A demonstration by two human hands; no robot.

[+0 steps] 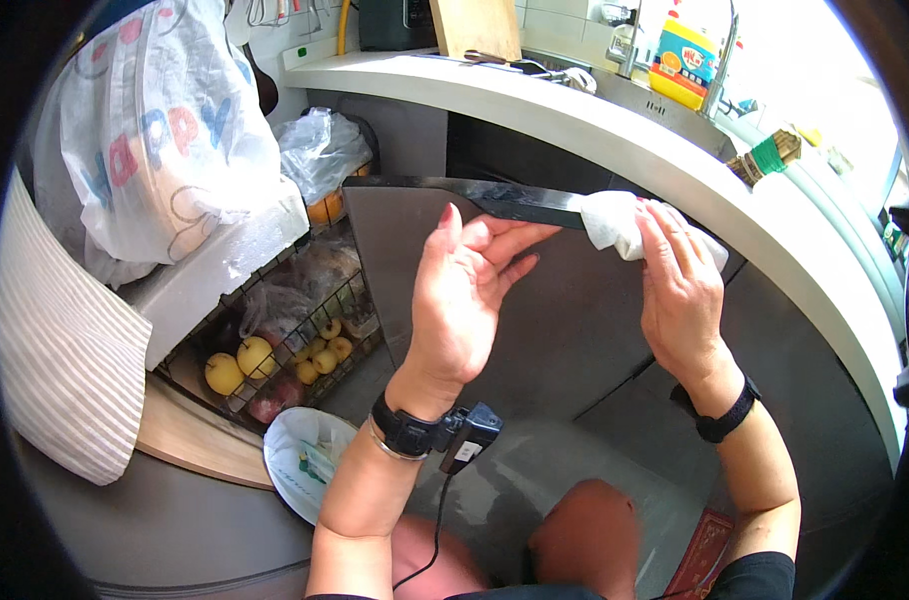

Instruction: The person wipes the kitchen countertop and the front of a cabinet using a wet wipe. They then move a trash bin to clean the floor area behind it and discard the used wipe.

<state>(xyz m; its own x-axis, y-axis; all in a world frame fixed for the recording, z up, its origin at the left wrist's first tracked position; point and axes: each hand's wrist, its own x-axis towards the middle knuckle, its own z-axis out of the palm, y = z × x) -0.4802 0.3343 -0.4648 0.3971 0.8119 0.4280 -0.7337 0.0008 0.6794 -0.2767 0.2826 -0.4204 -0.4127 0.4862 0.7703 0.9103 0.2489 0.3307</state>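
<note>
A grey cabinet front (514,300) faces me below the counter, with a dark strip (533,202) along its top edge. My right hand (679,277) presses a white cloth or wipe (612,225) onto the right part of that edge. My left hand (462,292) is raised palm up, fingers apart, its fingertips at the underside of the dark strip; it holds nothing. Both wrists wear black bands, and a small black device (473,439) with a cable is fixed at the left one.
The white countertop (574,127) curves above, with a sink and a yellow bottle (683,64). At left are wire baskets of fruit (304,330), a printed plastic bag (154,135) and a striped cloth (72,337). A lined waste bin (293,450) stands beside my left forearm.
</note>
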